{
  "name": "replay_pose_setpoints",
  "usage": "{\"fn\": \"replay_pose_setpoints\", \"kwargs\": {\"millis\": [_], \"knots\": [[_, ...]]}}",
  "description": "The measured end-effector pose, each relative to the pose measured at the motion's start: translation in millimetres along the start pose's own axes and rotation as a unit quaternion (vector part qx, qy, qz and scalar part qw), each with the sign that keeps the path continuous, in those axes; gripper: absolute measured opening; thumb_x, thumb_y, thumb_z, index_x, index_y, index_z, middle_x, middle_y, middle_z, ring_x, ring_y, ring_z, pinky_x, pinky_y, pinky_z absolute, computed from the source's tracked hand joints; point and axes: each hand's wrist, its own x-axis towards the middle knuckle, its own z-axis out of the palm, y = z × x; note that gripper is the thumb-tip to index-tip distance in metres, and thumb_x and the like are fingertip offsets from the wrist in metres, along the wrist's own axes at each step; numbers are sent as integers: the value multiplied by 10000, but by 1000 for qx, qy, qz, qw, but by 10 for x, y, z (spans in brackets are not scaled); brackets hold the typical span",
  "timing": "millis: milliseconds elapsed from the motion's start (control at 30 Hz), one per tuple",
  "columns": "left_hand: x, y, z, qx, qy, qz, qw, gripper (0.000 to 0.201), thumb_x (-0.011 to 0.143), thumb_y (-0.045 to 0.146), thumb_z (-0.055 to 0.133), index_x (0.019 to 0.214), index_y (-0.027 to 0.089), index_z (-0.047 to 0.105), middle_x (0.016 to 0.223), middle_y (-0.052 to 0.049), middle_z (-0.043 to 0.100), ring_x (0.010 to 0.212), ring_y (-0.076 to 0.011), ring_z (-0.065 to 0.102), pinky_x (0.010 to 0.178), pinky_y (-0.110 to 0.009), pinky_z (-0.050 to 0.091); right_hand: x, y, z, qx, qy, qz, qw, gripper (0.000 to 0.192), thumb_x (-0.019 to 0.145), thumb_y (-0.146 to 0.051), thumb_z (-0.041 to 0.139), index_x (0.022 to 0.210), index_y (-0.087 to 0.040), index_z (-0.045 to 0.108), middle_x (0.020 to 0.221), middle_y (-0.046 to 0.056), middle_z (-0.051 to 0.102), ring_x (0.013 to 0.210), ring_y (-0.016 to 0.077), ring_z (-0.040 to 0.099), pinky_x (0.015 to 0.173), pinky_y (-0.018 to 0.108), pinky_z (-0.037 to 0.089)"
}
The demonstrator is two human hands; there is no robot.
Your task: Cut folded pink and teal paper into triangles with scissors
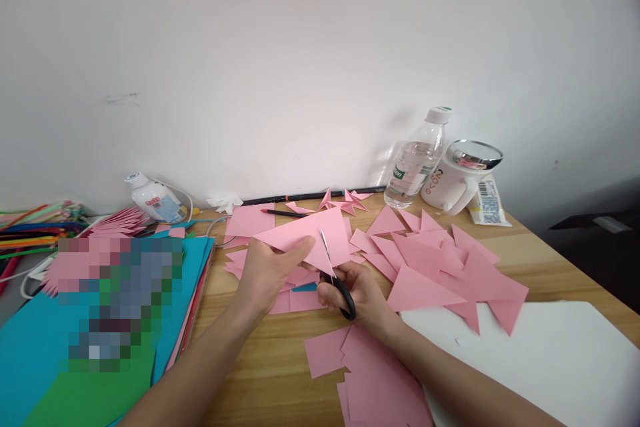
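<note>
My left hand (273,267) pinches a piece of pink paper (333,227) near its middle, thumb on top, holding it above the table. A pair of scissors (345,299) with black handles is in my right hand (363,287), fingers closed around the grips. One silver blade lies across the face of the paper, pointing up and away; the other blade is hidden behind it. Cut pink pieces (425,290) are heaped to the right of my hands. More pink sheets (380,380) lie under my right forearm.
A clear water bottle (413,163), a white lidded mug (453,180) and a small packet (490,203) stand against the wall at right. A white board (540,347) lies at front right. Blue sheets (30,333) and a white bottle (157,200) are on the left.
</note>
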Motion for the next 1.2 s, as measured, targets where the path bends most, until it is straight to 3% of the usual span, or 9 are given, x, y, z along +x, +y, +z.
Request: {"fn": "replay_pose_setpoints", "kwargs": {"millis": [333, 600, 867, 1067, 1200], "knots": [[-8, 30, 4, 6, 1, -1, 1000, 129, 655, 245, 641, 585, 138, 618, 546, -7, 646, 530, -144, 588, 518, -230, 473, 7, -13, -4, -9, -4, -6, 1000, 355, 617, -403, 713, 582, -180, 438, 437, -69, 385, 423, 83, 389, 444, 220, 342], [-6, 28, 2, 19, 11, -17, 1000, 137, 640, 256, 656, 602, 127, 629, 572, -13, 637, 545, -132, 566, 500, -215, 460, 0, -68, 20, 6, 6, -2, 1000, 410, 561, -444, 737, 582, -176, 427, 487, -62, 364, 454, 74, 326, 436, 218, 254], [17, -24, -1, -31, -26, -21, 999, 146, 655, 280, 646, 697, 140, 644, 656, -24, 668, 476, -149, 584, 471, -272, 496, 5, -77, 9, 15, -11, -19, 1000, 389, 576, -465, 724, 687, -156, 517, 556, -24, 463, 517, 102, 408, 470, 221, 341], [4, -1, 9, -13, -29, -37, 999, 158, 646, 287, 647, 628, 130, 655, 524, -29, 649, 467, -165, 594, 482, -264, 493, 12, -87, 6, -19, -15, -8, 1000, 412, 581, -511, 692, 543, -157, 485, 473, -42, 384, 450, 79, 336, 418, 209, 316], [2, 3, 8, -14, -30, -37, 999, 147, 652, 279, 646, 634, 133, 655, 558, -30, 662, 473, -159, 595, 481, -256, 494, 11, -89, 6, -16, -11, -13, 1000, 394, 590, -497, 693, 554, -153, 505, 480, -37, 399, 455, 84, 355, 423, 208, 331]]}}
